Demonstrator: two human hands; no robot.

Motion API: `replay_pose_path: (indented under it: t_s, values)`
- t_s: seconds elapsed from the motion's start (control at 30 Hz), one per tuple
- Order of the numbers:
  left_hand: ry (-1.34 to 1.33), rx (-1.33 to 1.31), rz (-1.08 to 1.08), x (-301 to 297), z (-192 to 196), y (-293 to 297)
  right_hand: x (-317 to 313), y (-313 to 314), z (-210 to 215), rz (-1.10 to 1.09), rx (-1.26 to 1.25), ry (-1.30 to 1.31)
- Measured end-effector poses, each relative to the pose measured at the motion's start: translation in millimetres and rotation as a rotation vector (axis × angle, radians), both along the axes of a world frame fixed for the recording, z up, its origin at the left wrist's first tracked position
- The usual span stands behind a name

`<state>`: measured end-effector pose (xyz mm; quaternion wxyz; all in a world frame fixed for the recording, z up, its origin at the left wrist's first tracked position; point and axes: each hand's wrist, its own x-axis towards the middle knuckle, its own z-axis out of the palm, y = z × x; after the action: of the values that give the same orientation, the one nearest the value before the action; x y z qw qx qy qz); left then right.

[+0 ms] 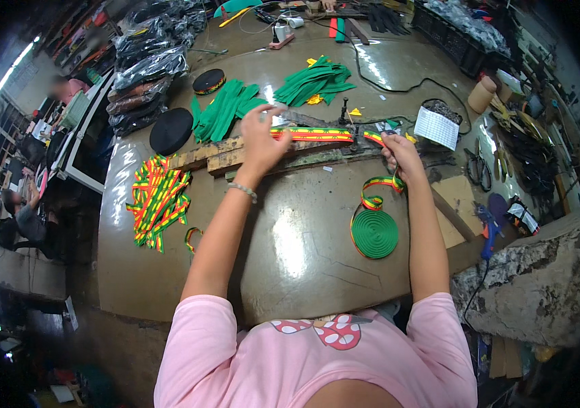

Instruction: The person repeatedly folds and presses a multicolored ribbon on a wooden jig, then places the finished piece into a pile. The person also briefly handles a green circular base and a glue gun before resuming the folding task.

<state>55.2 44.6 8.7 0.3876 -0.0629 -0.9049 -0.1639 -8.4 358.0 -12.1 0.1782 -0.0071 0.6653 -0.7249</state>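
A narrow red, yellow and green patterned ribbon [324, 135] lies stretched along a wooden bar [218, 153] on the table. My left hand [262, 139] is over the ribbon's left end, thumb near its edge and fingers apart. At the right, my right hand [404, 156] pinches the same kind of ribbon beside a small dark metal fixture [354, 132] with an upright post. From that hand the ribbon curls down to a coiled roll [374, 233], green side up, on the table near my right forearm. Part of the ribbon under the fixture is hidden.
Cut ribbon pieces [158, 202] are heaped at the left. Bundles of green strips [225, 112] and black rolls [171, 131] lie beyond the bar. Scissors [478, 168] and a blue glue gun [489, 228] are at the right. A dark cord [399, 90] crosses the far table.
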Motion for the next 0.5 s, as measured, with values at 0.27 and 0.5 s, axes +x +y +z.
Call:
replay_pose_path:
  t_s: [0.27, 0.5]
  values:
    - [-0.208, -0.213, -0.250, 21.7, -4.4, 49.7, 6.3, 16.0, 27.2, 0.125, -0.111, 0.299]
    - [-0.362, -0.005, -0.102, 47.5, 11.8, 22.8, 20.0, 35.5, 56.7, -0.167, 0.047, 0.400]
